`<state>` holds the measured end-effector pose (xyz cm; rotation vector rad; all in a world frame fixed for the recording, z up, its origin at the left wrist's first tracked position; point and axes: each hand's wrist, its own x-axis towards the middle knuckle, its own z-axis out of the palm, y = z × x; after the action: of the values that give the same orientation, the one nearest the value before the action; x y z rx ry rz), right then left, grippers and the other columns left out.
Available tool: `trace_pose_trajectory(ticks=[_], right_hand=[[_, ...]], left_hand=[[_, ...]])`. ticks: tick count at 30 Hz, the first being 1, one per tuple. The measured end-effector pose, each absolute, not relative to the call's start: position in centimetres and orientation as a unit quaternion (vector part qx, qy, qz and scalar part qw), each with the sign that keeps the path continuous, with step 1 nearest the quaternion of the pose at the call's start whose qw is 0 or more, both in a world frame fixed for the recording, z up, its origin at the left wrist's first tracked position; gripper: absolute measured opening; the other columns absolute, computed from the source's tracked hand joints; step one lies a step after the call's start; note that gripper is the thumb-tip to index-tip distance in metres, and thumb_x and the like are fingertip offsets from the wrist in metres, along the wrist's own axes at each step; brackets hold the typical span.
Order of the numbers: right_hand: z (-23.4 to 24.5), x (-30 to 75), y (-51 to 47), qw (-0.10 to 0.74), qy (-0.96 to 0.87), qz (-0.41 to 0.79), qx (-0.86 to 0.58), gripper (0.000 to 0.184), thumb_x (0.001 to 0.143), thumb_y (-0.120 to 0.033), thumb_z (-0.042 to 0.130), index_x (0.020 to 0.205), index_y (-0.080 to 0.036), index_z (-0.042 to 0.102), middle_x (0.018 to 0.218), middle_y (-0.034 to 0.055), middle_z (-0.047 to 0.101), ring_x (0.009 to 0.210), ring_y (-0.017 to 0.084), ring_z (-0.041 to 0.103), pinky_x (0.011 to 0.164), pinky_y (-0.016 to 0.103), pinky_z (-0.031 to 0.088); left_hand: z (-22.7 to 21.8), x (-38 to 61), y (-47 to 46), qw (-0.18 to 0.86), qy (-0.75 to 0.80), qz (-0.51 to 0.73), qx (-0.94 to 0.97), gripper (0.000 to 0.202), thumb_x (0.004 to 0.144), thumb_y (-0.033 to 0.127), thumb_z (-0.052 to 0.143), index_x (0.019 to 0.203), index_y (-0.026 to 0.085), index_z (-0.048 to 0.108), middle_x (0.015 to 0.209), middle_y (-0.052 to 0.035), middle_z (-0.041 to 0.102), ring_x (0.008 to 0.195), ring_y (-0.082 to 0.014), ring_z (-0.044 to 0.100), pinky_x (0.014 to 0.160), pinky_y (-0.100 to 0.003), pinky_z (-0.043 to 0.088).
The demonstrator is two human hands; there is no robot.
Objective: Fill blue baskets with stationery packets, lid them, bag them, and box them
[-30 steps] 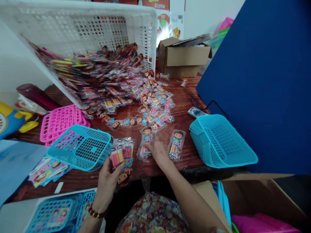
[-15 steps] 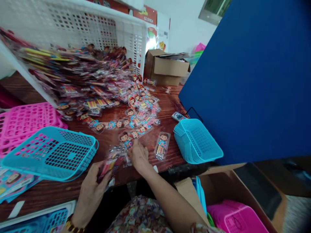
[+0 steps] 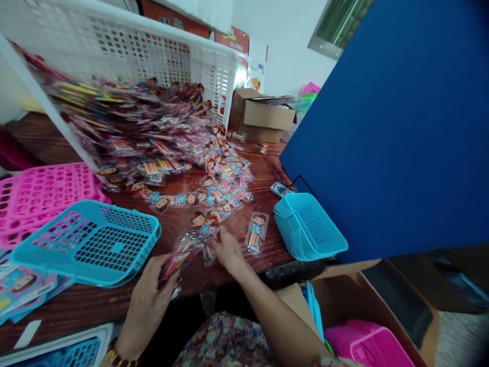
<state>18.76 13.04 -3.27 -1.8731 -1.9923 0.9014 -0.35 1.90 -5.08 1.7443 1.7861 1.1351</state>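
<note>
Packets [image 3: 182,255] filled the closed left hand [image 3: 148,300] at the table's [image 3: 267,173] near edge, while the right hand [image 3: 229,250], fingertips down on another packet [image 3: 209,235], grip unclear, lay nearer the lone packet [image 3: 256,233] just right, its long axis running near-to-far.

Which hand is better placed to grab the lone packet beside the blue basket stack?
Right, likely. The right hand rests on the table next to the lone packet; the left hand is farther away and grips a bunch of packets.
</note>
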Motion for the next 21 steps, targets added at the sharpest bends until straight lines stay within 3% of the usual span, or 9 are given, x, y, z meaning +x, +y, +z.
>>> trace_pose_trajectory(ticks=[3,4,8,12,15,18,21], right_hand=[[-3.6,23.7,13.6,0.277,-0.596,0.297,-0.693,0.036,0.086,-0.037,0.052,0.118,-0.020,0.051,0.108,0.0087,0.069,0.095,0.022,0.065,0.082,0.033,0.047],[-3.7,25.5,13.8,0.289,-0.568,0.285,-0.716,0.042,0.086,-0.038,0.052,0.124,-0.019,0.047,0.112,0.0104,0.068,0.098,0.022,0.065,0.083,0.033,0.047],[-3.9,30.4,14.1,0.143,-0.517,0.244,-0.808,0.057,0.081,-0.047,0.059,0.125,-0.012,0.049,0.110,0.0187,0.067,0.102,0.030,0.065,0.082,0.039,0.048],[-4.1,31.4,14.4,0.073,-0.518,0.231,-0.821,0.056,0.075,-0.053,0.065,0.111,-0.010,0.059,0.110,0.0202,0.065,0.106,0.032,0.063,0.083,0.037,0.047],[-4.0,30.2,15.3,0.033,-0.529,0.224,-0.818,0.049,0.071,-0.047,0.070,0.104,-0.012,0.062,0.113,0.0186,0.064,0.107,0.030,0.062,0.084,0.034,0.047],[-3.7,28.2,15.8,0.017,-0.554,0.216,-0.803,0.046,0.074,-0.036,0.067,0.113,-0.014,0.058,0.121,0.0186,0.060,0.111,0.030,0.060,0.086,0.036,0.046],[-3.9,27.2,15.2,0.025,-0.588,0.228,-0.775,0.039,0.080,-0.030,0.059,0.116,-0.017,0.053,0.111,0.0144,0.065,0.104,0.029,0.063,0.085,0.038,0.045]], left_hand=[[-4.8,-0.7,2.2,0.205,0.614,0.398,0.650,0.028,0.094,0.038,0.048,0.119,0.026,0.050,0.110,-0.0043,0.057,0.101,-0.0218,0.057,0.094,-0.034,0.045],[-4.7,-0.7,2.3,0.209,0.603,0.395,0.661,0.028,0.094,0.037,0.047,0.119,0.026,0.050,0.111,-0.0047,0.057,0.102,-0.0220,0.057,0.096,-0.035,0.044],[-4.6,-0.4,3.1,0.232,0.563,0.353,0.710,0.027,0.096,0.032,0.042,0.122,0.026,0.049,0.115,-0.0056,0.057,0.107,-0.0220,0.057,0.097,-0.036,0.045],[-5.0,-0.2,3.6,0.206,0.543,0.315,0.751,0.028,0.097,0.026,0.039,0.123,0.026,0.048,0.117,-0.0053,0.057,0.109,-0.0212,0.056,0.098,-0.038,0.047],[-5.1,0.0,3.9,0.175,0.527,0.281,0.783,0.030,0.096,0.021,0.040,0.125,0.026,0.047,0.116,-0.0048,0.058,0.108,-0.0204,0.057,0.095,-0.036,0.050],[-4.9,0.5,4.1,0.137,0.516,0.221,0.816,0.038,0.093,0.014,0.042,0.128,0.027,0.047,0.119,-0.0043,0.058,0.111,-0.0211,0.056,0.096,-0.037,0.050],[-4.4,1.3,4.5,0.112,0.516,0.155,0.835,0.044,0.089,0.006,0.042,0.127,0.027,0.049,0.117,-0.0044,0.059,0.110,-0.0222,0.056,0.093,-0.038,0.052]])
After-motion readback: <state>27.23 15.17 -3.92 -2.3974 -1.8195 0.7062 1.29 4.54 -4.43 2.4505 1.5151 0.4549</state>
